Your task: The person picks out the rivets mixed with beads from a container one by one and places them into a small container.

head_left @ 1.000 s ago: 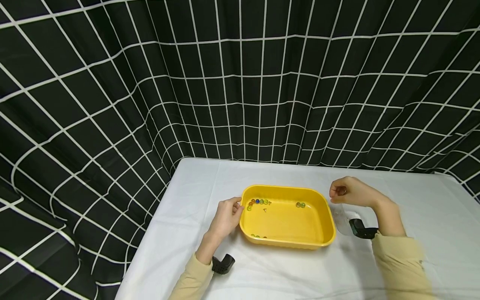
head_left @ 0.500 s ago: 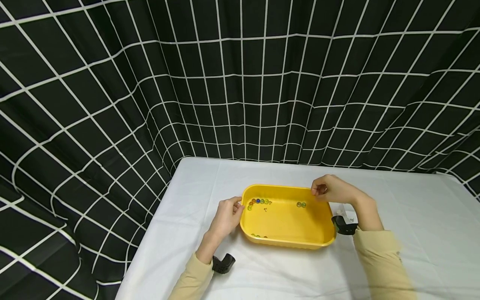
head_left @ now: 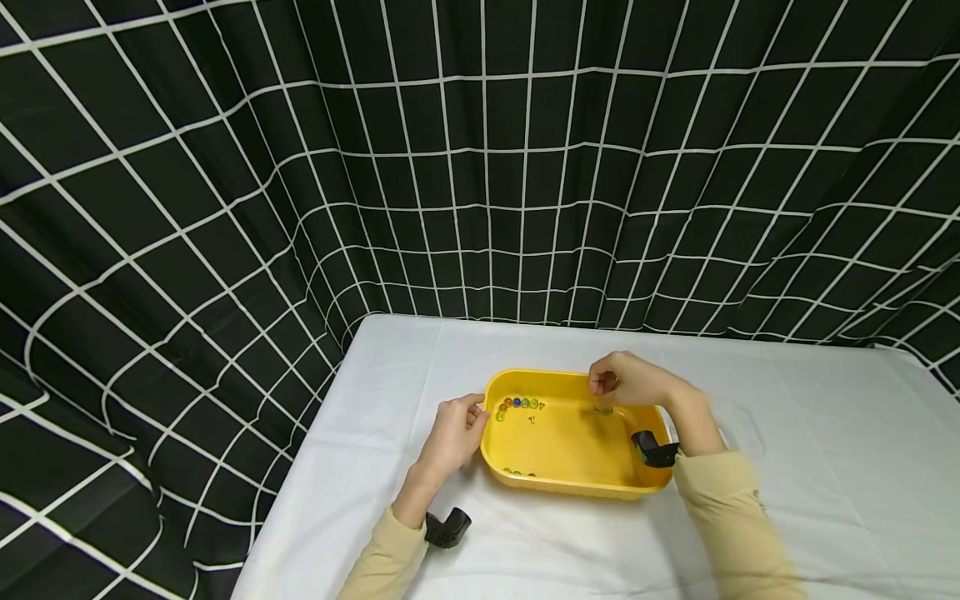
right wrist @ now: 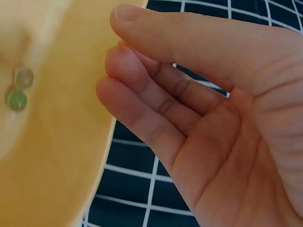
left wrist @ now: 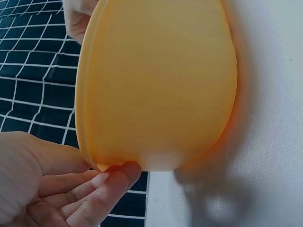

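My left hand pinches the left rim of a yellow plastic basin, thumb on one side and fingers on the other in the left wrist view. My right hand hovers over the basin's back right part with fingers loosely bent. Nothing shows between its thumb and fingertips in the right wrist view. Just below it lie two glass marbles, one greenish and one paler. Several more marbles line the back left corner, beside two small brass-coloured screws.
A few marbles sit along the basin's near wall, partly hidden by it. Clear plastic shows faintly right of the basin, mostly hidden by the right forearm. A white cloth covers the table; a black gridded curtain hangs behind.
My right hand has moved left from beside the basin's right end to above its two right-hand marbles. The left hand and basin have stayed in place.
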Demonstrator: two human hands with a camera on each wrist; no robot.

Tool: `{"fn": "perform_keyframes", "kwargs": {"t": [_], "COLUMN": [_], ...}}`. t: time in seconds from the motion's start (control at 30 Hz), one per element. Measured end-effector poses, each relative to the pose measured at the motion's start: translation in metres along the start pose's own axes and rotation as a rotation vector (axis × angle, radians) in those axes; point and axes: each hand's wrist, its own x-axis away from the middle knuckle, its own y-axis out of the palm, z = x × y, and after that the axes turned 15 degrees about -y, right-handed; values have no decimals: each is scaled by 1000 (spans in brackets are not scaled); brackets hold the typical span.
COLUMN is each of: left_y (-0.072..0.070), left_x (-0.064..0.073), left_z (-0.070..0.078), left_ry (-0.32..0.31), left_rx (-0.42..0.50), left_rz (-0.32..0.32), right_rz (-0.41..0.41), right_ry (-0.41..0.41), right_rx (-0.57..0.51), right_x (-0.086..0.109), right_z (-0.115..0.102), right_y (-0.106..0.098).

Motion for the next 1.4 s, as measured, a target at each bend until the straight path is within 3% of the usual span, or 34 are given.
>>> {"fn": "perform_keyframes", "kwargs": {"t": [0.2,0.43,1.4], "left_y": [0,0,0], "left_x": [0,0,-1], "left_z": [0,0,0], "left_ry": [0,-5,-28], "left_rx": [-1,1,-5], "left_rz": [4,1,-3], "right_rz": [-29,-50,-108], "right_ry": [1,-54,-99], "right_rx": [-32,-22,-54], "right_x": [-15,-29,-58], "right_z": [-2,-1,0], "right_y": [9,20,46]}}
